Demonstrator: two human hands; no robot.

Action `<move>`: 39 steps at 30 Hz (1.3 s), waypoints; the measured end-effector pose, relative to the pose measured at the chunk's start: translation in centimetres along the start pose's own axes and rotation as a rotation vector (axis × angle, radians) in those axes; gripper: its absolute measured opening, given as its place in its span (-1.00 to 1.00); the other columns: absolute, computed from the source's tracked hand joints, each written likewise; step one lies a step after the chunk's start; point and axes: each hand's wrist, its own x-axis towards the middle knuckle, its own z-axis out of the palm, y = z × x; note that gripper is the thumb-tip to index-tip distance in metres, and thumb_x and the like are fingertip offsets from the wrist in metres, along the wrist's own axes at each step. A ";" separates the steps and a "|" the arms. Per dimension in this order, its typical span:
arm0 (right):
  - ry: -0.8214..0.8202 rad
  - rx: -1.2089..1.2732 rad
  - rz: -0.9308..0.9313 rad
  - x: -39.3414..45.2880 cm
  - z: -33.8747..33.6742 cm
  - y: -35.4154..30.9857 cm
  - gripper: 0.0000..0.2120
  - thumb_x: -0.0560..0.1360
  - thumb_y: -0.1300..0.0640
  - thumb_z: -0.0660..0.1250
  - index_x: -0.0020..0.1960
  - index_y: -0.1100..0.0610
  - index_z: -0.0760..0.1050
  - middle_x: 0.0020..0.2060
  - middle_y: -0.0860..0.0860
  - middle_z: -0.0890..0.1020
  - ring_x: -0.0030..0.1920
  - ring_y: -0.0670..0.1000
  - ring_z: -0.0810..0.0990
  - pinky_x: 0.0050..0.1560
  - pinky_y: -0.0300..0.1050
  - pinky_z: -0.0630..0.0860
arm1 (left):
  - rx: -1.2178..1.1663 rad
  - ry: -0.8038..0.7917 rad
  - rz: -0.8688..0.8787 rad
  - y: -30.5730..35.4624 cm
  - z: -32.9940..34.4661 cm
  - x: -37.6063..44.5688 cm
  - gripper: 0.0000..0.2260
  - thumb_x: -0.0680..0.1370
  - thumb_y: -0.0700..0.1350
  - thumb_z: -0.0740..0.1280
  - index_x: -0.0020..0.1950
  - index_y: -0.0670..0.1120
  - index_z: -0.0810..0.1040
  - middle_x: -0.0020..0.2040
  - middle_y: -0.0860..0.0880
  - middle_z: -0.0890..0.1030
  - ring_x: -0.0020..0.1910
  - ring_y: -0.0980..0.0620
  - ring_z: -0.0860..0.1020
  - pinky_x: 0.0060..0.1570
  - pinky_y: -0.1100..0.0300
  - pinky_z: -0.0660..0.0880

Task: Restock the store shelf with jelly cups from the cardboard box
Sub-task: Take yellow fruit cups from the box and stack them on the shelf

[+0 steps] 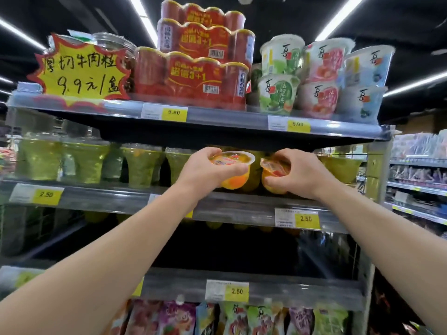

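Both hands at second shelf (242,209), under top shelf. Left hand (208,166) grip clamped on orange jelly cup (235,171), fingers curled round side; cup near upright, lid tipped slightly toward camera, long axis vertical. Right hand (297,174) grip clamped on second jelly cup (272,172), tilted, lid facing left and up, axis leaning left. Cups just beside each other, above shelf front edge. Open slot likely straight ahead, farther back among orange cups; both hands about equally near. Green cups (89,163) fill row to left. Cardboard box not in view.
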 end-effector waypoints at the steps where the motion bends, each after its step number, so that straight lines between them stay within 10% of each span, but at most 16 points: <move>1: -0.014 0.018 0.001 0.6 0.4 0.2 -0.15 0.13 -0.38 0.34 0.31 0.04 0.49 0.08 -0.02 0.61 0.07 0.04 0.57 0.13 -0.02 0.55 | -0.006 0.005 -0.006 -0.2 0.2 0.5 -0.05 0.03 0.32 0.58 0.36 0.01 0.49 0.15 0.03 0.60 0.11 0.01 0.63 0.09 -0.01 0.62; 10: -0.094 0.266 0.005 2.5 3.3 3.2 -0.59 0.34 -0.20 0.49 0.12 -0.06 0.63 -0.02 -0.12 0.67 -0.02 -0.13 0.61 -0.06 -0.28 0.47 | -0.079 0.064 -0.041 -0.5 1.6 3.1 -0.44 0.18 0.16 0.64 0.09 -0.02 0.63 -0.01 0.00 0.70 -0.09 0.06 0.70 -0.06 0.03 0.67; 15: -0.137 0.331 -0.019 2.3 3.7 3.9 -0.44 0.39 -0.18 0.49 0.33 -0.05 0.50 0.15 -0.12 0.60 0.12 -0.10 0.55 0.09 -0.25 0.43 | 0.008 0.116 0.063 0.8 3.0 4.7 -0.04 0.06 0.35 0.56 0.37 -0.08 0.52 0.11 0.00 0.66 0.04 0.02 0.67 0.09 -0.02 0.63; 26: 0.052 0.504 -0.036 1.1 3.5 6.2 -0.07 0.33 -0.13 0.56 0.53 -0.12 0.10 0.34 -0.07 0.47 0.33 -0.01 0.46 0.35 -0.01 0.44 | 0.102 -0.034 -0.019 1.8 8.0 6.6 -0.08 0.07 0.42 0.50 0.31 -0.04 0.54 0.11 0.03 0.64 0.09 0.03 0.61 0.16 0.01 0.57; 39: 0.099 0.535 -0.117 0.9 4.3 6.1 -0.15 0.37 -0.09 0.51 0.47 -0.28 0.06 0.30 -0.07 0.49 0.26 0.03 0.53 0.29 0.08 0.49 | 0.196 -0.221 -0.088 3.2 7.2 7.7 -0.41 0.28 0.36 0.52 0.11 -0.01 0.60 0.00 0.01 0.71 0.05 -0.01 0.65 0.14 -0.03 0.59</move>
